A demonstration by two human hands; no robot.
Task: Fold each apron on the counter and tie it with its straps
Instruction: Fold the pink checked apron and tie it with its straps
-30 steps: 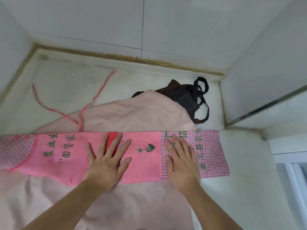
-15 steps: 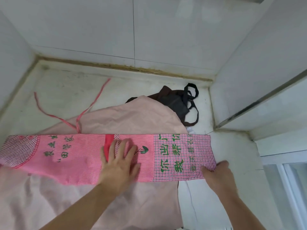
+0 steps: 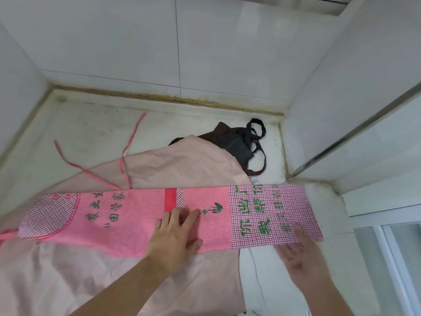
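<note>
Hands flat, fingers spread: left hand [image 3: 174,236] on pink apron [image 3: 127,215], right hand [image 3: 300,252] at its edge.

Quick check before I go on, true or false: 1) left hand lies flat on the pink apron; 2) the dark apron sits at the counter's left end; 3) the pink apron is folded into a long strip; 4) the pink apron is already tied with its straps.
1) True: the left hand lies flat on the pink apron.
2) False: the dark apron sits back right, by the corner.
3) True.
4) False: its pink straps lie loose on the counter.
</note>
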